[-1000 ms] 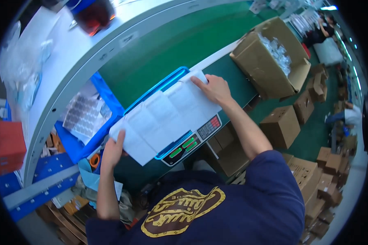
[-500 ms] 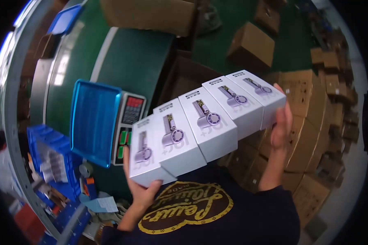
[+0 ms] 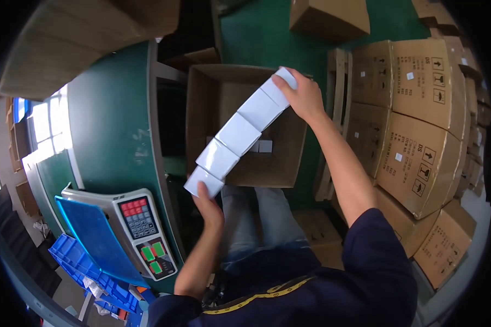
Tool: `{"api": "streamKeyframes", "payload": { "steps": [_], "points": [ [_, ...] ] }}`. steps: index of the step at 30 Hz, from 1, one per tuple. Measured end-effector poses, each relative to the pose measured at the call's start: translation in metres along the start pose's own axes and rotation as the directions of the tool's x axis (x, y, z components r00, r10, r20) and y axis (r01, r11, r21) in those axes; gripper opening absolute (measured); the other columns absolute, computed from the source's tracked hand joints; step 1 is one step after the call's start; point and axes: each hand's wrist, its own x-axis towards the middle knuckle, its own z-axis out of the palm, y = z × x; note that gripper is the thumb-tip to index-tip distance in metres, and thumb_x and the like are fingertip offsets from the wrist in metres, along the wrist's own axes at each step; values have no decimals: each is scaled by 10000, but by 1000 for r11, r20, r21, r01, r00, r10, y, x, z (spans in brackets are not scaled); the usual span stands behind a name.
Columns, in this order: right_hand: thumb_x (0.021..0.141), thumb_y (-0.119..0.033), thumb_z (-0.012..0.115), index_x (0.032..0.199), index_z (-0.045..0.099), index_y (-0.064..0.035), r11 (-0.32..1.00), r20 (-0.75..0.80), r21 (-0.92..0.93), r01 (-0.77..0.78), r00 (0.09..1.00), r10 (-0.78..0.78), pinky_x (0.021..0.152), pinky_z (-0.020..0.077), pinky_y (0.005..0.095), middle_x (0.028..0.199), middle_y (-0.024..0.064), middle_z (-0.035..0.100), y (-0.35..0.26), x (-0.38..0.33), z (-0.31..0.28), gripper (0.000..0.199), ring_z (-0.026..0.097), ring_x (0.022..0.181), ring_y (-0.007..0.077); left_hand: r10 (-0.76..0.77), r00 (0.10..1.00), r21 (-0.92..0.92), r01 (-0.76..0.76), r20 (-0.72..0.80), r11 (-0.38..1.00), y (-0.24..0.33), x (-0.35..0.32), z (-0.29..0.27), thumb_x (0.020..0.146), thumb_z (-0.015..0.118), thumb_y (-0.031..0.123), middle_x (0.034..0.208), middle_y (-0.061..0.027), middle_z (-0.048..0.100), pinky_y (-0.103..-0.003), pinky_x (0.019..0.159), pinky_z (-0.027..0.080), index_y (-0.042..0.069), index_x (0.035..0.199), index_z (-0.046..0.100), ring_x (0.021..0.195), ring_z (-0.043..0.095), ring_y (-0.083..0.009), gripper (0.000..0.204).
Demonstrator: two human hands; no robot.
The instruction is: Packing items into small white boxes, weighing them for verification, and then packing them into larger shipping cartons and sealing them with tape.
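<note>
Pressed inward from both ends, a row of five white boxes (image 3: pixel 238 134) is held between the two hands, slanting across the centre of the frame. The left hand (image 3: pixel 209 210) grips its lower-left end, thumb over the face of the last box; the right hand (image 3: pixel 306 97) clasps the upper-right end, thumb likewise on top and the other fingers mostly hidden. The boxes lie side by side, slightly stepped out of line.

At upper left, a large brown carton (image 3: pixel 87 41) sits partly out of the frame. Blue crates (image 3: pixel 65 250) fill the lower left, beside a shiny blue tray (image 3: pixel 95 231) at the left of a scale (image 3: pixel 147 234) with a keypad and lit green displays. Green bench top (image 3: pixel 109 120) stretches above the scale.

At centre, behind the held row, stands an open carton (image 3: pixel 199 106) with small white boxes (image 3: pixel 264 146) inside; whether the row touches its rim cannot be told. Jeans-clad legs (image 3: pixel 281 218) show just below it. Another brown carton (image 3: pixel 333 16) is at the top edge. Further right come a wooden pallet (image 3: pixel 340 82) and stacked brown cartons (image 3: pixel 420 152) along the right side.
</note>
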Motion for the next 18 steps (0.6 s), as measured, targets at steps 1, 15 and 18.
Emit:
{"api": "streamKeyframes", "payload": {
  "steps": [1,15,18],
  "points": [
    [871,-525,612,1230,626,-89,1000,3,-10,-18,1000,19,859,506,370,1026,182,695,19,-1,6,564,661,984,348,-8,999,33,7,33,999,0,19,8,981,514,405,1241,-82,564,-329,1022,381,21,1270,497,1183,514,-184,481],
    [958,-421,473,1393,356,-71,841,-212,67,-537,816,538,919,457,499,1117,330,610,175,-25,177,571,581,1056,492,-296,886,363,161,356,918,-109,316,59,934,451,595,1438,-67,442,-338,1140,189,75,1457,388,1361,340,-200,741],
    [939,-391,496,1418,326,-133,775,-152,114,-622,760,633,917,451,499,1100,323,618,217,-15,227,570,578,1043,497,-389,844,507,167,370,846,-162,366,39,916,423,641,1473,-92,394,-361,1155,163,54,1454,385,1390,298,-230,796]
  ]
}}
